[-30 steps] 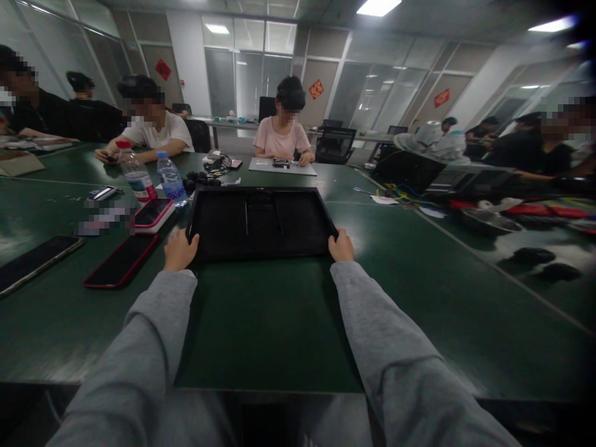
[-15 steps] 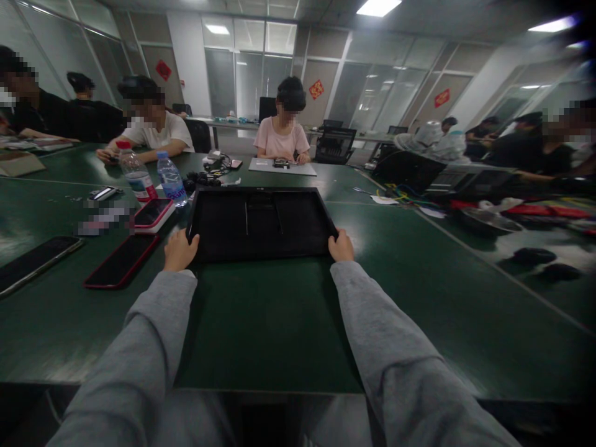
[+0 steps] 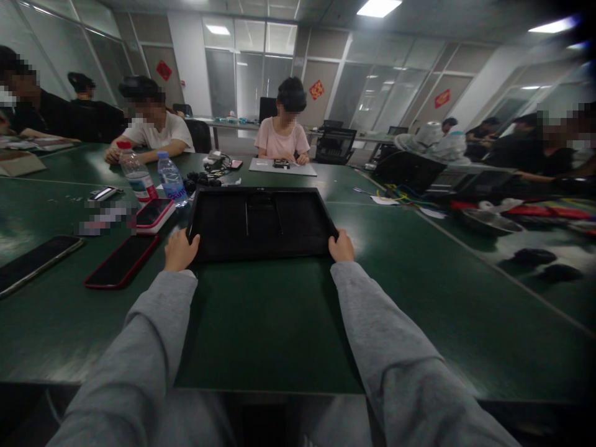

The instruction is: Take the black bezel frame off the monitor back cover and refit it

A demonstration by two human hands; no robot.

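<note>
Black tray on green desk in front of person, L hand gripping its L edge, R hand gripping R edge. Red-edged phone nr L hand; blue-capped bottle L of tray.

Between the black panel and the bench's near edge, open room lies between the gray sleeves; a broader lane runs in from that edge right of the panel; to its left, a red-edged phone, a pink-cased phone and two bottles (the blue-capped one just beside the panel) obstruct passage.
</note>
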